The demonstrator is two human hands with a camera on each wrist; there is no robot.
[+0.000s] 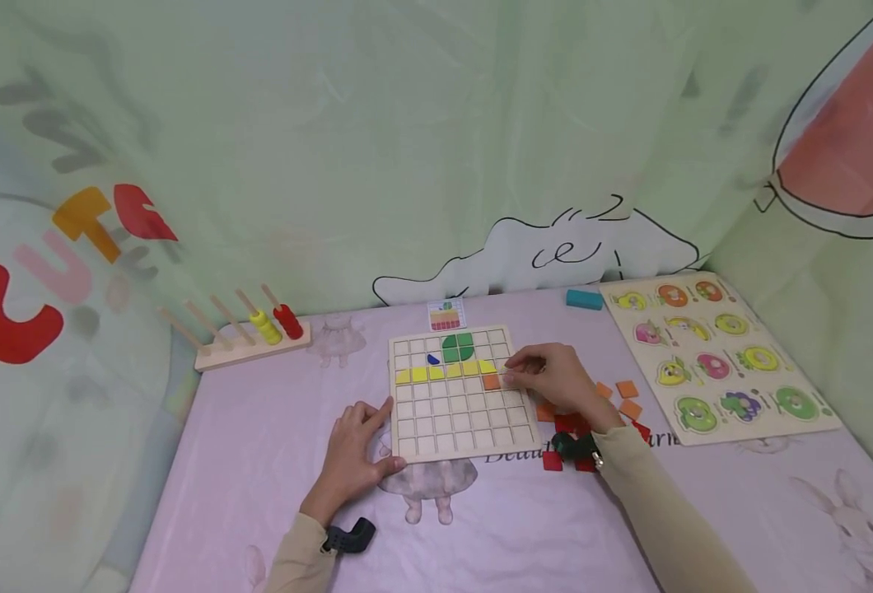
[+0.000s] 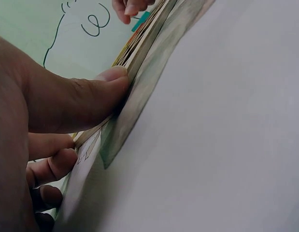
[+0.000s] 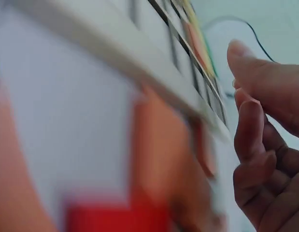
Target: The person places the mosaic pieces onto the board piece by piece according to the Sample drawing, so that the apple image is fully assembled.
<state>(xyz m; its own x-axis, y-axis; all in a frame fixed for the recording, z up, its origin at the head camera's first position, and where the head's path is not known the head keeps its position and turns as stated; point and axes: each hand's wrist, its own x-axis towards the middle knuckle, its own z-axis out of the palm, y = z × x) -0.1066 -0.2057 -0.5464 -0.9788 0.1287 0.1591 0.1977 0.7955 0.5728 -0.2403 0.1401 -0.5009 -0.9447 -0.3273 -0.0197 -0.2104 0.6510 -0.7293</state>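
Observation:
A square wooden grid board (image 1: 451,425) lies on the table with a row of yellow pieces (image 1: 436,373) across it. Above that row sit green quarter-round pieces (image 1: 458,347) and a small blue piece (image 1: 433,359). One orange square tile (image 1: 492,382) rests just below the row's right end. My left hand (image 1: 352,445) holds the board's near left corner, thumb at the front edge and index finger along the left side. Over the board's right edge, my right hand (image 1: 555,376) has thumb and index finger beside the orange tile, with nothing seen between them.
Loose orange tiles (image 1: 627,389) and red tiles (image 1: 552,461) lie around my right wrist. A fruit puzzle board (image 1: 659,356) stands at right, near a teal block (image 1: 584,300). A picture card (image 1: 446,315) is behind the grid; a peg stand (image 1: 251,350) with yellow and red rings sits back left.

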